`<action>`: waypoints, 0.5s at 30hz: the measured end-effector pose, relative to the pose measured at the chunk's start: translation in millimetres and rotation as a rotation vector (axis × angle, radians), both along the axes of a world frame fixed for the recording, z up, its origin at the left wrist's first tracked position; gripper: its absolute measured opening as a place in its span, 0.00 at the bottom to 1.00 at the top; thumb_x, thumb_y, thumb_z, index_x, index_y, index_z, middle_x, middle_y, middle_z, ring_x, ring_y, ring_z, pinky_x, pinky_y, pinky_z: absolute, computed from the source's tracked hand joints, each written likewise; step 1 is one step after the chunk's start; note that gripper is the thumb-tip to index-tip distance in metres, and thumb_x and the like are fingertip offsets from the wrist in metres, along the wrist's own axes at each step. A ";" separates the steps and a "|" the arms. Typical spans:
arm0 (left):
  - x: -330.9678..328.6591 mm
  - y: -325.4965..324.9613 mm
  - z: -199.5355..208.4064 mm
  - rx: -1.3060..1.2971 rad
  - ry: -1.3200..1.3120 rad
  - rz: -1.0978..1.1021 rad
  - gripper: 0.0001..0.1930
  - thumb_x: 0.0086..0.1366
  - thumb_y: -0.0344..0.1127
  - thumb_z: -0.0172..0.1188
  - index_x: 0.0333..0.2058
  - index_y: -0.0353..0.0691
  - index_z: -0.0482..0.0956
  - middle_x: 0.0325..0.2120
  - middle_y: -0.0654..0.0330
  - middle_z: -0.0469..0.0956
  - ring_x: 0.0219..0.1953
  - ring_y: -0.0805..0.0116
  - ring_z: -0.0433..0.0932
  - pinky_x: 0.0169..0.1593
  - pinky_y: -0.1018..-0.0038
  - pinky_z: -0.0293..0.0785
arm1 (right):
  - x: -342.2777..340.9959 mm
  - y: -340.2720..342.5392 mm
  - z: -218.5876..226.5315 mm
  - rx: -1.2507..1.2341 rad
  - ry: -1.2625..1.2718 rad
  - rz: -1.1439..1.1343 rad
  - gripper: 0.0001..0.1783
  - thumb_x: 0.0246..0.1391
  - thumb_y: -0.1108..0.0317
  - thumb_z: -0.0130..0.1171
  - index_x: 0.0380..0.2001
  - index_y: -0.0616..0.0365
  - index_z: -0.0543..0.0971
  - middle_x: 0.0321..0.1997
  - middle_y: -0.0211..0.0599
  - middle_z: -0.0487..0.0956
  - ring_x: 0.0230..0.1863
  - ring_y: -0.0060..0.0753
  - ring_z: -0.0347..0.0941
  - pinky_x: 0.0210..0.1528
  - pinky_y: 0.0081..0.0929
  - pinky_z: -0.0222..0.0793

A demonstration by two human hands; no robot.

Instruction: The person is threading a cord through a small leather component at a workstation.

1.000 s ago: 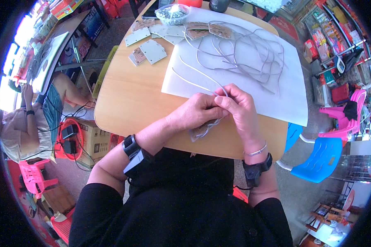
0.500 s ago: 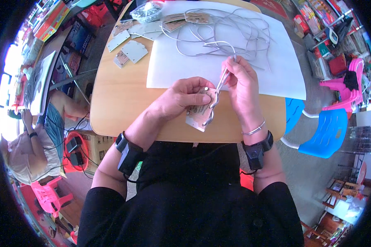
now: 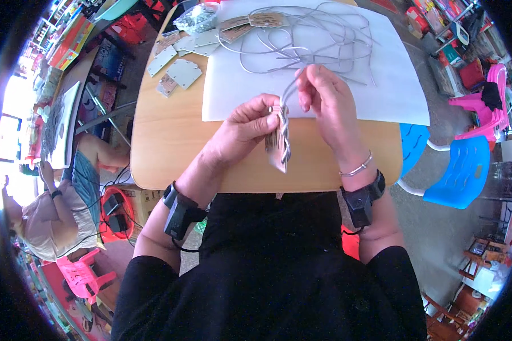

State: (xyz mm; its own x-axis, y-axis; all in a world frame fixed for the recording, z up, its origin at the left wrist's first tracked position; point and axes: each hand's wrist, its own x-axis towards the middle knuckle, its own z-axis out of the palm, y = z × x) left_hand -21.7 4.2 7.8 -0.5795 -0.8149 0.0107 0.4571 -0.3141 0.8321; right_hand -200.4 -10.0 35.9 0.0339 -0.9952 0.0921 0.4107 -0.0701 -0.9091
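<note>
A person's bare hands work over the near part of a wooden bench point(image 3: 182, 133). The left hand point(image 3: 247, 126) has its grip pinched on a small brown card point(image 3: 273, 144), thumb on the near face, holding it tilted. Silvery cord point(image 3: 285, 134) winds along the card's right edge, and its free length rises toward the right hand point(image 3: 333, 105). That hand's fingers curl beside the cord; whether they are clamped on it, I cannot tell. Beyond lie a white sheet point(image 3: 224, 102) with a tangle of loose cords point(image 3: 293, 57), and some pale spare cards point(image 3: 184, 73) to the left. Good handling here probably means pinching close to the wound edge so the card doesn't twist, drawing the cord evenly snug without bending the card, and keeping strands flat and uncrossed.
</note>
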 end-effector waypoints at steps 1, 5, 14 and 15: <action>1.1 -0.5 -0.6 -0.006 -0.010 0.010 0.12 0.62 0.32 0.55 0.45 0.41 0.70 0.29 0.63 0.72 0.31 0.72 0.72 0.34 0.76 0.71 | 2.6 5.0 7.2 0.073 0.028 0.029 0.12 0.56 0.61 0.54 0.26 0.59 0.75 0.22 0.24 0.70 0.21 0.13 0.61 0.23 0.14 0.56; 0.3 -4.5 -1.0 0.059 0.156 0.097 0.11 0.64 0.35 0.52 0.45 0.45 0.69 0.28 0.64 0.67 0.31 0.70 0.68 0.34 0.75 0.67 | 2.3 11.6 9.3 0.101 0.221 0.232 0.15 0.58 0.57 0.52 0.28 0.58 0.75 0.20 0.22 0.68 0.21 0.12 0.60 0.23 0.13 0.55; 2.4 -14.8 -0.9 0.002 0.345 0.225 0.11 0.66 0.33 0.49 0.46 0.46 0.66 0.26 0.67 0.60 0.31 0.73 0.61 0.37 0.77 0.63 | 12.1 15.5 2.7 0.034 0.332 0.510 0.08 0.52 0.65 0.60 0.25 0.56 0.74 0.21 0.17 0.66 0.22 0.10 0.57 0.23 0.13 0.53; 3.1 -15.7 -2.4 0.003 0.345 0.227 0.11 0.66 0.33 0.49 0.46 0.46 0.66 0.26 0.67 0.60 0.31 0.73 0.61 0.37 0.77 0.63 | 13.7 16.0 2.2 0.035 0.332 0.512 0.08 0.52 0.65 0.60 0.25 0.56 0.74 0.21 0.17 0.66 0.22 0.10 0.57 0.23 0.13 0.53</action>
State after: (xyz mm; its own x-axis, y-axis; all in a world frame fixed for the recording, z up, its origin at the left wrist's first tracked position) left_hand -18.6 -11.4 5.3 -0.3480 -0.9219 0.1701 0.7670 -0.1756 0.6172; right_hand -186.7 6.0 38.1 0.5303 -0.8470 -0.0381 0.0784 0.0937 -0.9925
